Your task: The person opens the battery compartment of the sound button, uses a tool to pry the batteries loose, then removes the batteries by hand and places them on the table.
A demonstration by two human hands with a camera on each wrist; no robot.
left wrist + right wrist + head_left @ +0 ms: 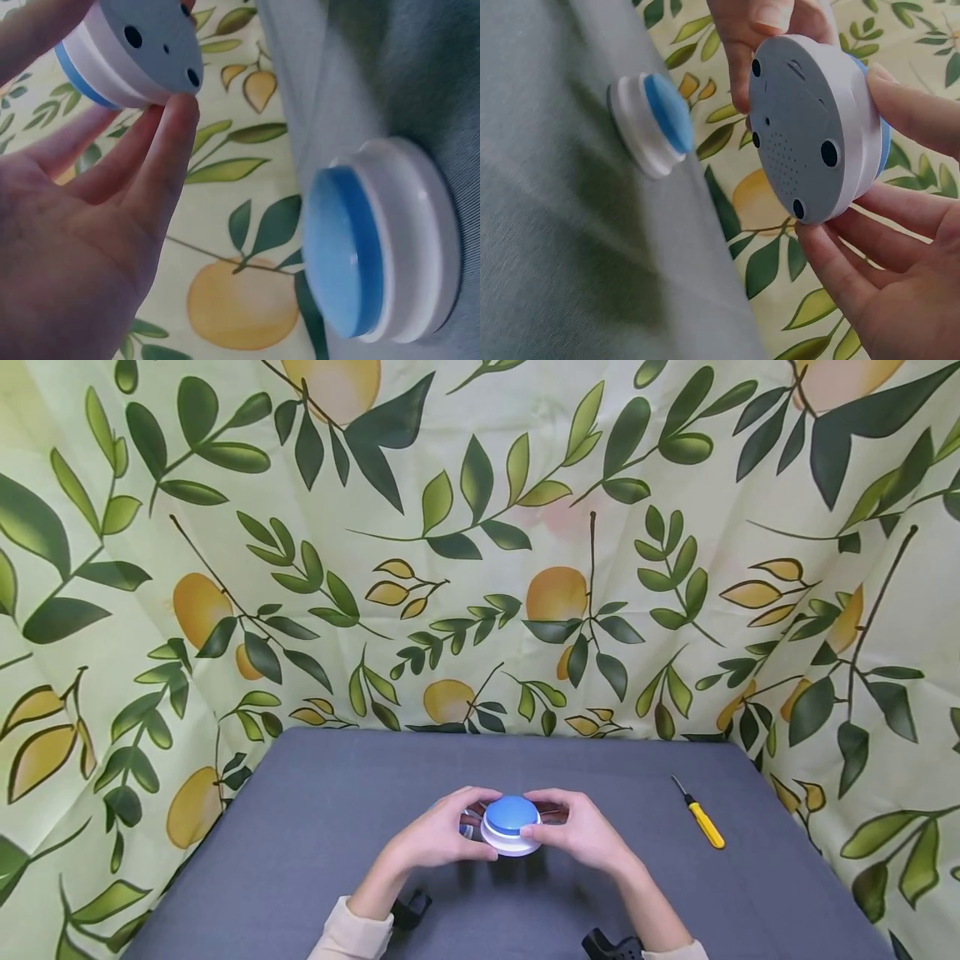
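A round push button (512, 817) with a blue top and a white base is held up over the table between both hands. My left hand (435, 837) grips its left edge with thumb and fingers; my right hand (581, 828) pinches the right side. Its grey-white underside (791, 142) shows dark round feet and a patch of small holes in the right wrist view. A second blue-and-white button (405, 247) sits on the table below; in the head view it is mostly hidden behind my left fingers.
On the right of the dark grey table (337, 793) lies a screwdriver (705, 822) with a yellow handle. A cloth printed with leaves and fruit (480, 610) hangs behind the table and along both sides.
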